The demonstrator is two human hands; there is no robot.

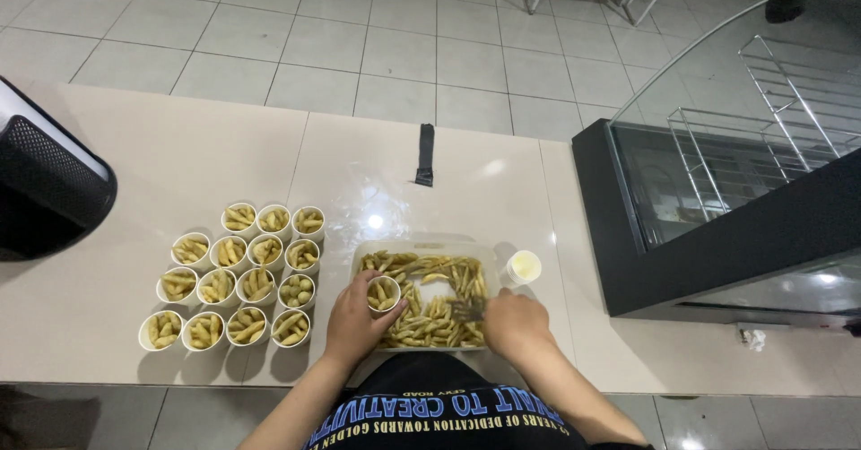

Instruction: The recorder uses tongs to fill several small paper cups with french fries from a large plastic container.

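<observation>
On a glossy beige counter (134, 145), a shallow clear plastic tray (421, 240) sits close to the near edge, filled with short, pale yellow finger-shaped snacks (439, 320) lying loose in a single heap. The left hand (352, 324) curls around a small white paper cup (384, 293), fingers and thumb wrapped about its wall, holding it upright over the tray's left part; a few of the same yellow pieces already stand in it. The right hand (513, 323) is closed on a fork (468, 307) whose tines rest among the snacks near the tray's right side; how tightly the fingers press cannot be told, as the back of the hand hides them.

Left of the tray, just beside it, a cluster of filled white paper cups (242, 280) stands in four close rows, each holding upright yellow pieces, the cups touching or nearly touching one another. Just beyond the tray's far right corner stands a small round tub (523, 267) with pale yellow contents. Farther back on the counter lies a narrow black strap-like object (425, 154). A black mesh-fronted device (45, 190) sits at the far left, and a glass display case (744, 172) with wire racks stands at the right.
</observation>
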